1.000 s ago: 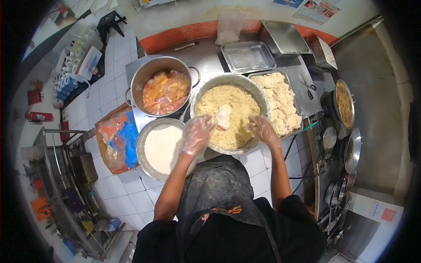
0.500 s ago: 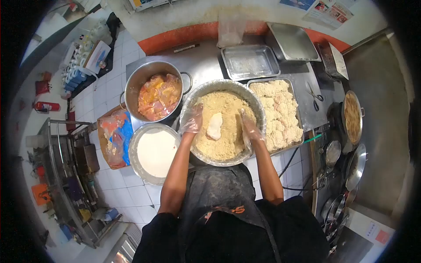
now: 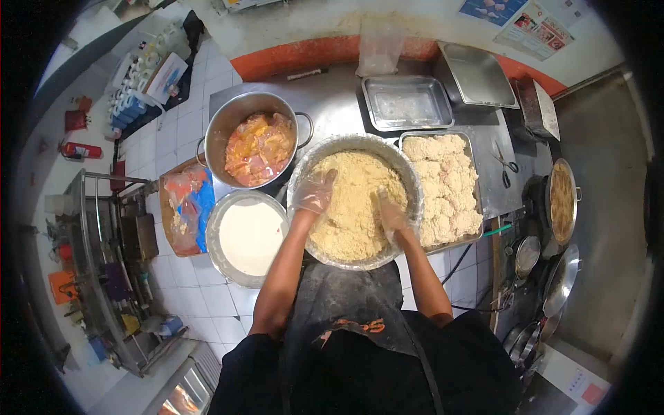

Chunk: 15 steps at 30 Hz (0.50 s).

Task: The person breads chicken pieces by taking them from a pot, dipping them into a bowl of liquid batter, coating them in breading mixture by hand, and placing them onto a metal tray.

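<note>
My left hand (image 3: 315, 194), in a clear plastic glove, rests at the left side of a large metal bowl (image 3: 413, 176) with its fingers stretched over the breading. In the same bowl, my gloved right hand (image 3: 393, 220) touches the pale yellow crumbly breading (image 3: 354, 200) on the right, fingers extended. Neither hand visibly holds anything. No white battered piece shows on the surface now. Left of the bowl are a pot of raw marinated meat (image 3: 261, 149) and a bowl of white batter (image 3: 249, 237). A tray of breaded pieces (image 3: 440, 187) touches its right side.
An empty metal tray (image 3: 407, 104) and a deep steel pan (image 3: 477, 72) stand at the back of the steel table. Scissors (image 3: 505, 166) lie to the right. Further right is a pan of frying food (image 3: 562, 202). A box with plastic bags (image 3: 185, 211) sits at left.
The white battered piece in the middle of the bowl has gone out of sight under the breading. Both hands have stayed at the bowl's sides, and the whole view has shifted slightly.
</note>
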{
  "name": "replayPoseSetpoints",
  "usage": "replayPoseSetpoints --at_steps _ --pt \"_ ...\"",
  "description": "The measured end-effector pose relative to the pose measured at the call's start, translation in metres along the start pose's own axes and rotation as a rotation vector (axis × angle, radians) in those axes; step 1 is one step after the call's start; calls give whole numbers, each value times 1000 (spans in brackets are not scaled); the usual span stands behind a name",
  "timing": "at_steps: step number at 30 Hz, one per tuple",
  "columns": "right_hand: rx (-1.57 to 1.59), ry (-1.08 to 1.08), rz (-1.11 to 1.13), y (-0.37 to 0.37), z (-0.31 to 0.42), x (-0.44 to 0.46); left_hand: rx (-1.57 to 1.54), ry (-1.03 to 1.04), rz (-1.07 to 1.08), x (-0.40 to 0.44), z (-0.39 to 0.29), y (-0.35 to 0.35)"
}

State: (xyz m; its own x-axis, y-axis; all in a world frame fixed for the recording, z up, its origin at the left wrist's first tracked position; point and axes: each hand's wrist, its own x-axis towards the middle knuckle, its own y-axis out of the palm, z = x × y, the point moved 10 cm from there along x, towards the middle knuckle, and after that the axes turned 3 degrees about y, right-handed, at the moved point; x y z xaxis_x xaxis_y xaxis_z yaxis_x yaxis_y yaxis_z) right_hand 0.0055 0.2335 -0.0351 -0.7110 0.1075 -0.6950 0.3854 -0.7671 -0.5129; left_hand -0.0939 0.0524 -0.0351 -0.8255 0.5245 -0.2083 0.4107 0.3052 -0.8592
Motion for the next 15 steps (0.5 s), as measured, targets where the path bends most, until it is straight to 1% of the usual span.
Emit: replayPoseSetpoints --at_steps 1,3,4,5,6,7,8,9,10,12,13,15 --pt "78 165 96 0 -6 -7 -4 -39 88 -3 -9 -11" --pt "186 41 -11 -9 1 -11 -21 -63 153 -6 -22 -46" --pt "238 -18 -59 -12 1 -12 -41 -54 145 -12 -30 -63" --pt "224 -184 -10 -3 4 -4 -49 -50 89 -14 -26 -60" --pt "15 -254 -8 -2 22 -9 -56 -45 34 -16 -21 -57" --pt "-197 -325 -7 -4 53 -16 -52 -45 -84 -11 4 -31" --pt "-413 -402 -7 0 75 -20 -133 -91 -193 -12 13 -37" --pt "-539 -470 -119 3 82 -12 -217 -127 -306 -14 21 -44" --pt "-665 -526 -243 7 89 -4 -252 -176 -301 -20 14 -64" --pt "-216 -710 -375 14 105 41 -324 -275 -288 -33 4 -97" --pt "13 -791 -437 13 110 59 37 -87 -332 -30 1 -86" --pt "549 -704 -276 22 112 82 58 135 -540 -52 -6 -92"
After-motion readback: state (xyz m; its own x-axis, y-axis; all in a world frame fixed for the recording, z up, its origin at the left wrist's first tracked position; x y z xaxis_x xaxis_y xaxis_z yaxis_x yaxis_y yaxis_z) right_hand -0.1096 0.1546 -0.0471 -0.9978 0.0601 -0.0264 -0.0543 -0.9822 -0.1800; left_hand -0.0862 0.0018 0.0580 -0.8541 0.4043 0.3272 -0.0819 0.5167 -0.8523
